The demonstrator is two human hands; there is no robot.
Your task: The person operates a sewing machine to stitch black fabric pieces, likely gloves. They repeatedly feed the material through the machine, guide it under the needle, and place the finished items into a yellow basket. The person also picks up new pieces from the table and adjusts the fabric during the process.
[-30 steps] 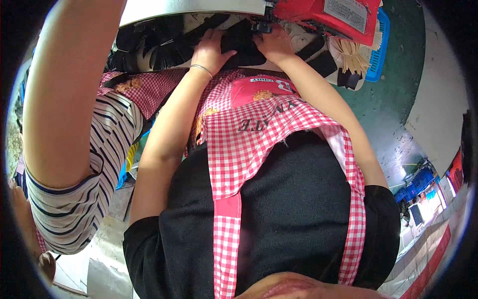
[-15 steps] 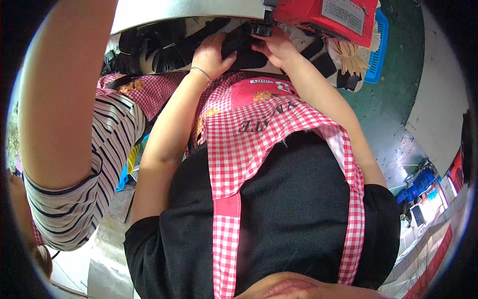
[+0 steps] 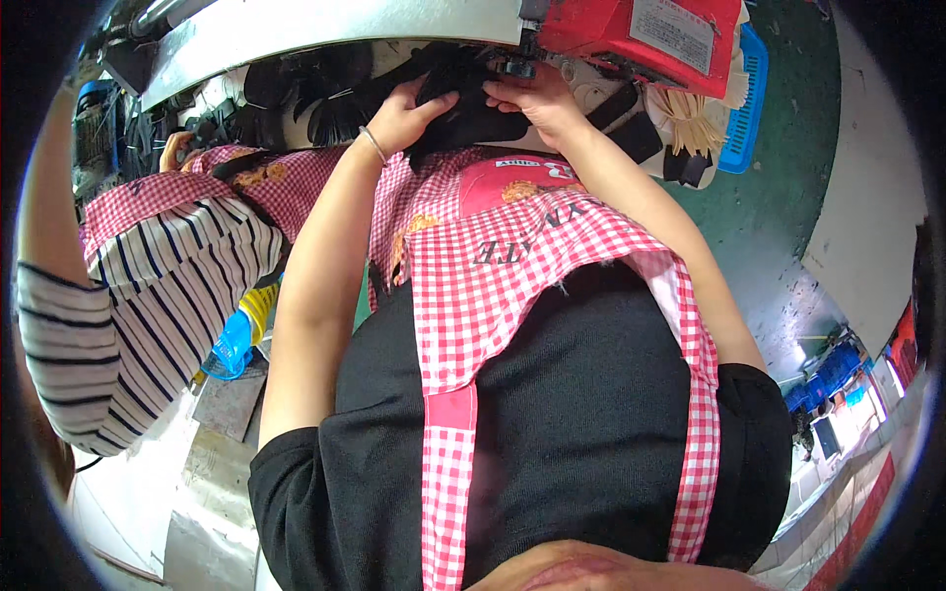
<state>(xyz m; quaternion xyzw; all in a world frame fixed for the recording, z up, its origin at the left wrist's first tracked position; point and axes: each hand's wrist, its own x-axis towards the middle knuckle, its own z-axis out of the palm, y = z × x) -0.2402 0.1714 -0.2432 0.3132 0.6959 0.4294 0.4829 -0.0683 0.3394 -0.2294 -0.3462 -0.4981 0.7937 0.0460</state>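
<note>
Both hands (image 3: 473, 103) shifted black fabric (image 3: 463, 94) rightward — toward machine head.

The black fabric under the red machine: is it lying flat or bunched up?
Bunched up. The black fabric folds between the left hand and the right hand, just below the red machine.

The red machine housing (image 3: 641, 34) is cut off by the top edge. Black fabric piece (image 3: 463, 108) hides the left hand's (image 3: 404, 118) fingertips. The neighbouring striped-sleeved person (image 3: 128, 295) runs off-frame.
</note>
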